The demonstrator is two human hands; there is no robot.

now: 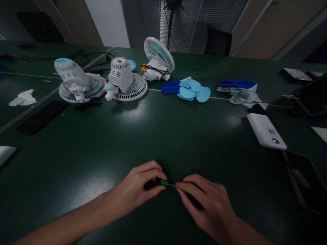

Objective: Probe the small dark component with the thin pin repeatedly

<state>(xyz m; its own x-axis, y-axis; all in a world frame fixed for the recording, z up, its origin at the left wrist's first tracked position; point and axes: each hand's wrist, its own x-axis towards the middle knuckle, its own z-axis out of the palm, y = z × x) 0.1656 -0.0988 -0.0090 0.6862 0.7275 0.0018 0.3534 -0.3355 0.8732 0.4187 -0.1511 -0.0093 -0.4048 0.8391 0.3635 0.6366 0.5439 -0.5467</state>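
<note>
My left hand (139, 189) is closed around the dark handle of a small screwdriver (164, 183) with a green collar, low over the dark green table (163, 136). My right hand (206, 200) pinches the thin metal shaft at the tool's other end with thumb and forefinger. The two hands nearly meet at the front middle of the table. Whatever may sit at the shaft's tip is hidden by my right fingers.
Three small white desk fans (74, 80) (125, 80) (158, 59) lie at the back, with a loose blue fan blade (194, 90) and blue gloves (237, 84) to their right. A white power bank (265, 131) lies at right, a black phone (42, 115) and a crumpled tissue (22, 98) at left.
</note>
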